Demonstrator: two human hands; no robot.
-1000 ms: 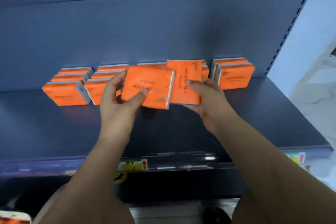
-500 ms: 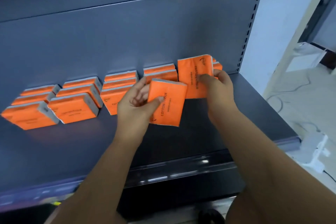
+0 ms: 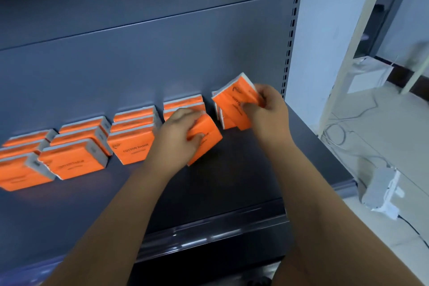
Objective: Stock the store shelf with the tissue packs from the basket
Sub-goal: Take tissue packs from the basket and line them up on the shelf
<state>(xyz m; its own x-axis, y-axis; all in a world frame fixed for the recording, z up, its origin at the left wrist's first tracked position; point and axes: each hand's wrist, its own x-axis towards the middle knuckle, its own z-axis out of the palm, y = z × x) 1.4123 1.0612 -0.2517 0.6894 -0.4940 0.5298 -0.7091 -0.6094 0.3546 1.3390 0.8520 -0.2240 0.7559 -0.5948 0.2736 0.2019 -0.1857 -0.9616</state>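
Note:
Several orange tissue packs (image 3: 133,146) stand in rows along the back of the dark grey shelf (image 3: 232,193). My left hand (image 3: 176,137) grips one orange pack (image 3: 206,137), tilted, just in front of the fourth row. My right hand (image 3: 269,111) pinches another orange pack (image 3: 234,102), held tilted above the rightmost row near the shelf's back panel. The basket is out of view.
The shelf's front rail (image 3: 209,237) runs below my arms. A slotted upright (image 3: 291,30) marks the shelf's right end. On the pale floor to the right lie a white power box (image 3: 380,193) and loose cables (image 3: 341,132).
The view has swung left-to-right across the shelf. My left hand moved its pack back toward the fourth row, and my right hand tilted its pack over the rightmost row.

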